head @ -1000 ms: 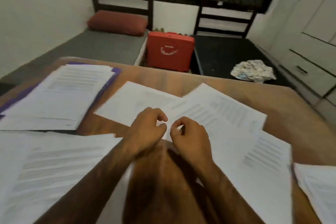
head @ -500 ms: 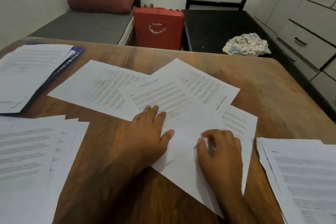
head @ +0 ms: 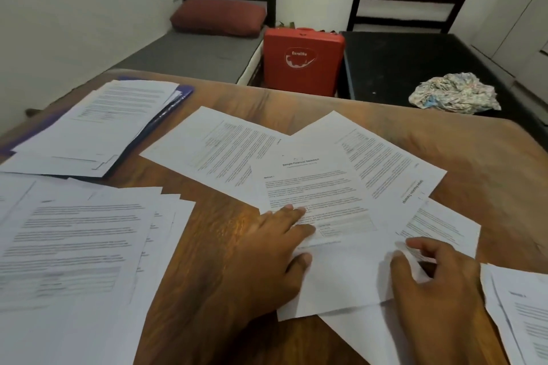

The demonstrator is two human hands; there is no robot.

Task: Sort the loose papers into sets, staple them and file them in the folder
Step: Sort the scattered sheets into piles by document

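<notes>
Several loose printed sheets overlap in a fan at the middle of the wooden table (head: 480, 169). The top sheet (head: 320, 187) is headed as a financial statement. My left hand (head: 275, 252) lies flat with straight fingers on that sheet's lower left part. My right hand (head: 436, 281) has curled fingers and pinches the sheet's lower right edge between thumb and fingers. A purple folder (head: 178, 98) lies at the far left under a stack of papers (head: 98, 127). No stapler is in view.
A big spread pile of papers (head: 74, 246) covers the near left. Another pile (head: 522, 314) lies at the near right edge. Beyond the table stand two beds, a red case (head: 302, 59) between them and a crumpled cloth (head: 453, 95) on the dark bed.
Both hands went from curled together above the sheets down onto the top sheet. My right hand has since moved right to the sheet's edge, and the sheet has turned more upright.
</notes>
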